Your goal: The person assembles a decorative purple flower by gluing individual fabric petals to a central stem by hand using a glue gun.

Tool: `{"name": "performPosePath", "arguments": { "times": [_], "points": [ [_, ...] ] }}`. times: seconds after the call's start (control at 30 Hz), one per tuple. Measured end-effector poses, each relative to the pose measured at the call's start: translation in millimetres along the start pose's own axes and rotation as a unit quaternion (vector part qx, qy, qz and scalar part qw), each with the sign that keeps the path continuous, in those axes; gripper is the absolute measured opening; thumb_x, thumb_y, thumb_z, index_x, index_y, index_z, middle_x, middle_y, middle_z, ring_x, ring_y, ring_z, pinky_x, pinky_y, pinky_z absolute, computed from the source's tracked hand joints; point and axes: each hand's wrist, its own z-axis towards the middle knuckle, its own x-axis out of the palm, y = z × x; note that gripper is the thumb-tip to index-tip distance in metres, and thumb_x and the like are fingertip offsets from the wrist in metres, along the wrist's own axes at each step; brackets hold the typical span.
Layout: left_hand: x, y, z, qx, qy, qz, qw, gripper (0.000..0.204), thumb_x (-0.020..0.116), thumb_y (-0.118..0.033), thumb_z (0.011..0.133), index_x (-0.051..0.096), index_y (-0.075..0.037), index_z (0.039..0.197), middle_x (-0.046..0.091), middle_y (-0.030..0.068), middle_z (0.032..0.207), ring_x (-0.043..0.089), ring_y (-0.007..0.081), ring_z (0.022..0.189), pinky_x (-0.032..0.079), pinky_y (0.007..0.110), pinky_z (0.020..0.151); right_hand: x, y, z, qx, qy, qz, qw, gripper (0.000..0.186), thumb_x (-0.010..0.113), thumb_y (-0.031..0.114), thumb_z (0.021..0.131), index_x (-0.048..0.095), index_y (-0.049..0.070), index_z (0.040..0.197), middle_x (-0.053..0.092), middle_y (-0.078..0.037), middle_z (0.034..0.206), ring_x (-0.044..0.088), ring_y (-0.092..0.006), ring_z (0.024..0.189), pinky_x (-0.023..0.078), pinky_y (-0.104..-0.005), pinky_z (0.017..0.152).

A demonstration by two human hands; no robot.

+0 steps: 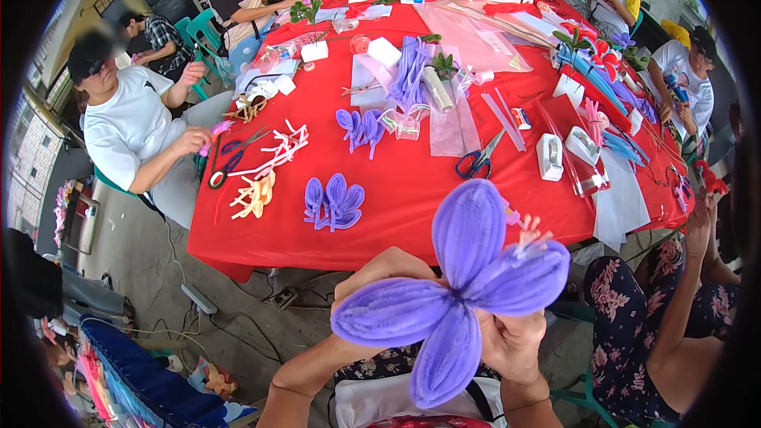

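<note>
I hold a large purple pipe-cleaner flower with several fuzzy petals and pale pink stamens close in front of me. My left hand grips it from behind on the left, mostly hidden by the petals. My right hand holds it from below on the right. More purple petals lie on the red table just beyond, with another purple cluster farther back.
Blue-handled scissors, white tape dispensers, clear wrap sheets and craft flowers cover the table. A person in a white shirt sits at the left; others sit at the far end and right. A floral-trousered leg is beside me.
</note>
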Motion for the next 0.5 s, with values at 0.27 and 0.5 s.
{"name": "performPosePath", "arguments": {
  "times": [0.27, 0.5],
  "points": [
    [7.1, -1.9, 1.4, 0.017, -0.027, 0.032, 0.999, 0.025, 0.069, 0.000, 0.066, 0.059, 0.002, 0.089, 0.056, 0.0087, 0.087, 0.057, 0.0129, 0.075, 0.046, 0.024, 0.068, 11.3, -3.8, -2.4, 0.115, -0.062, 0.187, 0.974, 0.014, 0.066, -0.002, 0.069, 0.061, -0.004, 0.082, 0.061, -0.012, 0.081, 0.059, -0.0186, 0.074, 0.046, -0.0283, 0.066],
    [8.9, 2.8, 2.5, 0.089, -0.041, 0.041, 0.994, 0.023, 0.070, -0.002, 0.065, 0.059, 0.000, 0.085, 0.056, 0.0098, 0.086, 0.056, 0.0155, 0.073, 0.046, 0.026, 0.066, 6.7, -0.9, -0.2, 0.252, -0.032, 0.363, 0.897, 0.028, 0.067, -0.003, 0.066, 0.058, -0.005, 0.093, 0.055, -0.012, 0.097, 0.055, -0.0158, 0.092, 0.045, -0.0280, 0.078]
  ]
}}
